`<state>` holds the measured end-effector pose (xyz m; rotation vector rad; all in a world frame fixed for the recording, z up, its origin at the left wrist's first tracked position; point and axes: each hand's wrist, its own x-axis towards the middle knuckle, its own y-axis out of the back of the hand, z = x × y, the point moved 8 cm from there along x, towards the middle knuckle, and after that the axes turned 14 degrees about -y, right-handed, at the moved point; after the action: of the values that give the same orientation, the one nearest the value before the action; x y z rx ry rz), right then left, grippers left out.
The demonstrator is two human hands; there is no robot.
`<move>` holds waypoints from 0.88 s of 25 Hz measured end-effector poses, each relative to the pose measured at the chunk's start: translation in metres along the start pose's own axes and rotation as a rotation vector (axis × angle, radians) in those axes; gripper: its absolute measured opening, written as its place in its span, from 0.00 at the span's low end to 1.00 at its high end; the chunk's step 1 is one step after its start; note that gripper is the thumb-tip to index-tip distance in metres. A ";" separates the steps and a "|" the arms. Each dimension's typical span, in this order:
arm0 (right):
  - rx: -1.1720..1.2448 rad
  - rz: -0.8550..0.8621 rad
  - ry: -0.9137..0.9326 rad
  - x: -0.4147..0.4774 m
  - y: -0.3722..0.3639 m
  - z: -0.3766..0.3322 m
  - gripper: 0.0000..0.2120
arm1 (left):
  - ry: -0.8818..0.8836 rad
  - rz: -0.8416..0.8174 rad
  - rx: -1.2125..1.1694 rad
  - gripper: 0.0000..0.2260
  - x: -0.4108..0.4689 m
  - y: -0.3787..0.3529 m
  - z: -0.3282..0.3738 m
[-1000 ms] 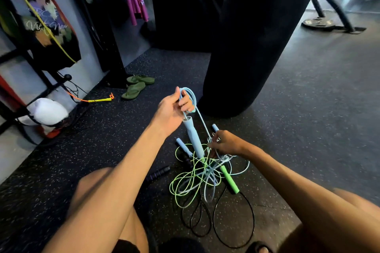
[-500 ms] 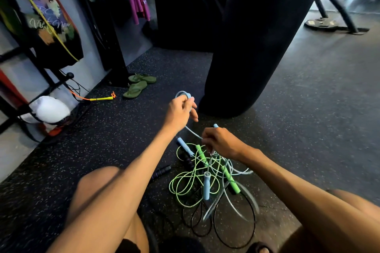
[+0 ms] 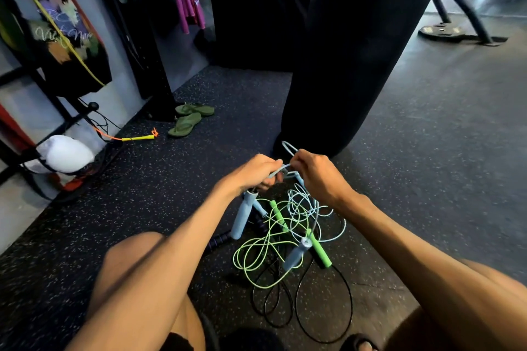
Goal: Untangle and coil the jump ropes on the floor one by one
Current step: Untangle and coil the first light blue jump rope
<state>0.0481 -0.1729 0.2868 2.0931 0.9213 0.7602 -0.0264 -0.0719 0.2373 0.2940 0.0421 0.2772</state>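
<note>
**Blue rope being worked free; pile mostly untouched**

The person is crouching over a tangle of jump ropes on the speckled rubber floor (image 3: 427, 151), just in front of a black punching bag (image 3: 356, 51).

The left hand (image 3: 253, 172) is closing around the light blue rope (image 3: 302, 202) near its top; one light blue handle (image 3: 242, 218) is hanging below that fist, its lower end reaching down to the pile. The right hand (image 3: 316, 177) is pinching the same blue cord just beside the left, fingers curled shut, with a small loop of cord standing up between and behind the two hands. Both hands are nearly touching.

A second blue handle (image 3: 296, 255) is dangling lower on the right, blurred, so it is probably swinging. Blue cord is trailing from the hands down into loose loops that are crossing the green rope (image 3: 256, 253).

The green rope is lying in open loops on the floor, its two green handles (image 3: 319, 251) resting across the heap. The black rope (image 3: 322, 313) is spreading in wide loops nearest the person, and a dark ribbed handle (image 3: 219, 239) is poking out at the left edge.

Judgement: the task is sitting at an early stage. No rope is showing as a finished coil. The blue rope appears to be the first one in hand, only partly lifted clear and still threading through the green one. Green and black ropes are waiting. A yellow-handled rope (image 3: 137, 138) is lying well apart by the wall; whether it belongs to the job cannot be told.
</note>
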 end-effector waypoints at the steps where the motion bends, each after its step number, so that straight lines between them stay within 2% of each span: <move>1: 0.012 0.000 -0.006 0.001 0.000 0.002 0.06 | 0.015 -0.008 -0.087 0.21 -0.001 -0.003 0.002; 4: 0.067 -0.037 -0.028 0.000 -0.004 0.005 0.10 | 0.025 -0.056 -0.312 0.21 -0.007 -0.010 0.013; 9: 0.103 -0.146 -0.120 0.001 -0.018 0.016 0.15 | 0.051 -0.032 -0.631 0.20 -0.010 -0.007 0.019; 13: 0.008 -0.264 -0.194 -0.003 -0.033 0.031 0.11 | -0.019 0.099 -0.874 0.22 -0.008 0.015 0.027; 17: 0.011 -0.332 -0.242 -0.006 -0.048 0.040 0.07 | -0.115 0.203 -0.990 0.21 -0.008 0.031 0.031; 20: 0.114 -0.338 -0.317 -0.002 -0.053 0.049 0.08 | -0.175 0.277 -1.067 0.19 -0.006 0.032 0.034; 22: 0.173 -0.405 -0.321 -0.005 -0.063 0.051 0.09 | -0.203 0.367 -1.094 0.18 -0.005 0.038 0.033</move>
<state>0.0591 -0.1652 0.2070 1.9991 1.2055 0.1343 -0.0388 -0.0478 0.2800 -0.7682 -0.3618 0.5877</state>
